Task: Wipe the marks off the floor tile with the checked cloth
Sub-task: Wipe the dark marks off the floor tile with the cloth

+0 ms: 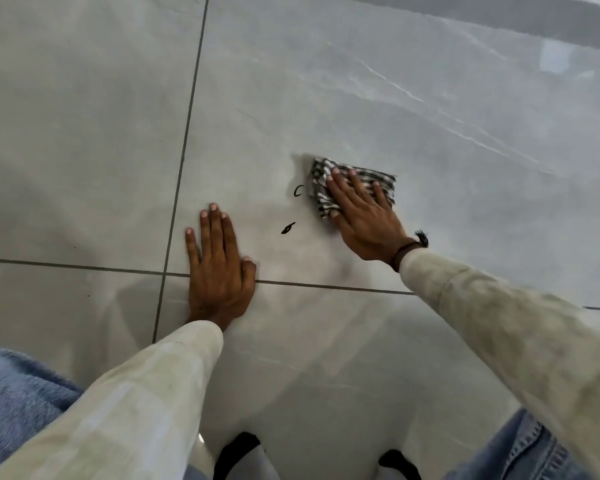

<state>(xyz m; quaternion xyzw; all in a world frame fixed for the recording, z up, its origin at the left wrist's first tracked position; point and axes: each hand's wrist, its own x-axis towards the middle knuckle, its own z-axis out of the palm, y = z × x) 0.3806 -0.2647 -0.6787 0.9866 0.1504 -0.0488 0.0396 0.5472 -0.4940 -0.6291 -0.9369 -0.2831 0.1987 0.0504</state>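
The checked cloth, grey and white and folded small, lies flat on the glossy grey floor tile. My right hand presses down on it with fingers spread. Just left of the cloth is a small curved black mark, and below that a short black smudge. My left hand rests palm-down on the floor, fingers together, holding nothing, across a grout line to the left of the marks.
Dark grout lines split the floor into large tiles. My knees in blue jeans sit at the bottom corners. Two dark shapes show at the bottom edge. A darker band runs along the top right.
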